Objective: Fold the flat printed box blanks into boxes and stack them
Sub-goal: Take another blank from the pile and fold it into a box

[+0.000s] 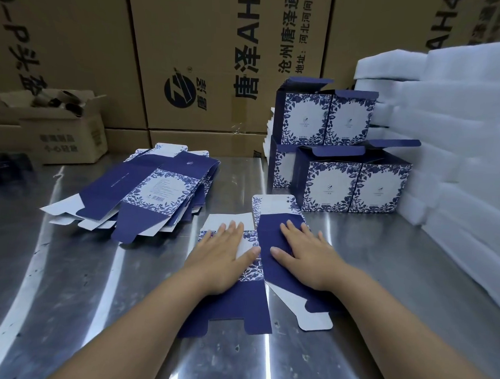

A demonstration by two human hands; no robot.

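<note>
Currently both hands are flat, palm down, on 1 box blank lying on the steel table near the middle of the view. On the white-and-floral panel, the left hand presses with fingers straight and close together, thumb angled toward the centre crease. On the navy panel just beside it, the right hand presses with fingers straight and slightly spread. Neither hand curls round or pinches anything; contact is pressing only. Blank lies flat, not yet erected: navy tab flaps point toward the person, and a rounded white flap with floral print points away. To the left, apart from it, sits a pile of flat blanks, fanned loosely, print side up. To the right rear are the folded boxes, stacked in 2 tiers: 2 on top, 2 in front below, and 1 more partly hidden behind at the left, all with top flaps open. Stack touches white foam sheets piled along the right edge. Large printed cartons form the back wall; a small open carton sits far left, contents too blurred to identify.
</note>
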